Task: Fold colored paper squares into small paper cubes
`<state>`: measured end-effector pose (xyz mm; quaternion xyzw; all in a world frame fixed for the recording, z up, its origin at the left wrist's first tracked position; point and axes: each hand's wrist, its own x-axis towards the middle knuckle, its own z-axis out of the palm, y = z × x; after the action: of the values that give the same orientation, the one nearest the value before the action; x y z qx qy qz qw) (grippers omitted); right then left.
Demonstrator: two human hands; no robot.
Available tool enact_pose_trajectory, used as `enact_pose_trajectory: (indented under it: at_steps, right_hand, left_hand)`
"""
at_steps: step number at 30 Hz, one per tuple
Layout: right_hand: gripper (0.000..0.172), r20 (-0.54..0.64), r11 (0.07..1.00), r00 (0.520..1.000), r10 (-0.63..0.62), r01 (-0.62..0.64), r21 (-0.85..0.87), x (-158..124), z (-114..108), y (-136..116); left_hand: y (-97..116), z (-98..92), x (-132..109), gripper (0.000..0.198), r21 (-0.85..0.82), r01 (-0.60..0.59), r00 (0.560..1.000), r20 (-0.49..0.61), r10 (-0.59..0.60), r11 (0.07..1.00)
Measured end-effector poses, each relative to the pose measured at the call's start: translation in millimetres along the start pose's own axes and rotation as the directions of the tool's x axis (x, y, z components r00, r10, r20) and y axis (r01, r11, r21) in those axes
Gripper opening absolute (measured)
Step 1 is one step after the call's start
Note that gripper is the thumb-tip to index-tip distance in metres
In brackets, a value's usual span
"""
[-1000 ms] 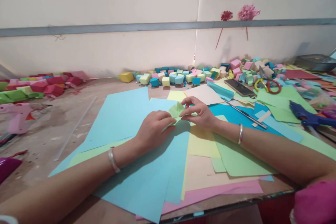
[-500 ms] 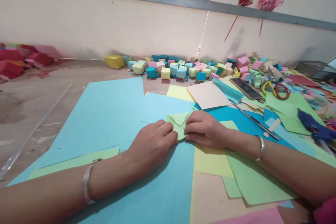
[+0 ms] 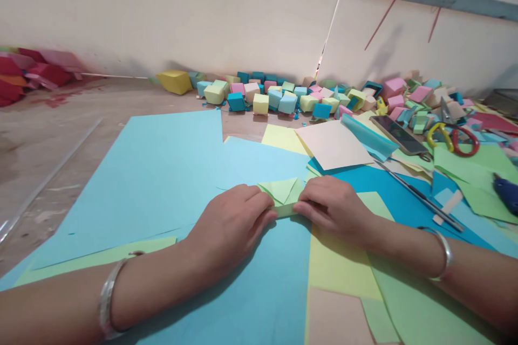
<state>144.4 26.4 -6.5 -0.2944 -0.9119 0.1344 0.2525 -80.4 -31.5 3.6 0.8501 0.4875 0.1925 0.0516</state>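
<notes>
A small light-green piece of folded paper (image 3: pixel 279 191) lies over the blue sheets in the middle of the head view. Its far side has a triangular flap, and a narrow strip is folded up along its near edge. My left hand (image 3: pixel 232 221) pinches the left end of that strip between thumb and fingers. At the right end my right hand (image 3: pixel 334 205) grips it the same way, fingers curled. Both hands partly cover the paper's corners. Beneath them spreads a large light-blue sheet (image 3: pixel 162 172).
Several small paper cubes (image 3: pixel 260 103) line the wall. To the right lie a phone (image 3: pixel 399 135), scissors (image 3: pixel 465 141), a pen (image 3: pixel 421 195), a dark blue tool (image 3: pixel 505 191) and loose coloured sheets. Red paper shapes (image 3: pixel 48 75) sit at the far left.
The near corner of the green paper, earlier pointing toward me, is now folded up into a straight strip. The hands sit slightly farther right in view, and the camera has tilted down.
</notes>
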Motion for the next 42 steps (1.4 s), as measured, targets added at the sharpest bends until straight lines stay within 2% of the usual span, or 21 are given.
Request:
enact_pose_trajectory:
  at_steps: [10,17,26,33,37,42]
  right_hand:
    - [0.027,0.023,0.988,0.987,0.157,-0.157,-0.012,4,3,-5]
    - [0.029,0.023,0.979,0.979,0.204,-0.203,-0.025,6,5,-3]
    - [0.031,0.034,0.965,0.965,0.261,-0.259,-0.036,10,6,-3]
    - [0.030,0.016,0.959,0.959,0.283,-0.283,-0.022,11,5,-4]
    - [0.027,0.062,0.951,0.950,0.306,-0.302,-0.070,13,2,-6]
    - [0.024,0.146,0.918,0.916,0.373,-0.343,-0.198,17,-1,-12]
  left_hand:
    - [-3,1.5,3,0.009,-0.030,0.146,0.989,0.006,-0.146,0.989]
    - [0,-0.6,4,0.014,0.001,0.071,0.997,0.013,-0.071,0.997]
    - [0,0.1,3,0.020,0.097,0.049,0.998,0.040,-0.054,0.994]
    - [1,-1.5,3,0.021,0.083,0.060,0.997,0.035,-0.063,0.995]
    - [1,-0.7,4,0.019,0.064,0.067,0.997,0.020,-0.068,0.996]
    - [3,-3.2,6,0.019,0.027,0.106,0.992,0.059,-0.108,0.994]
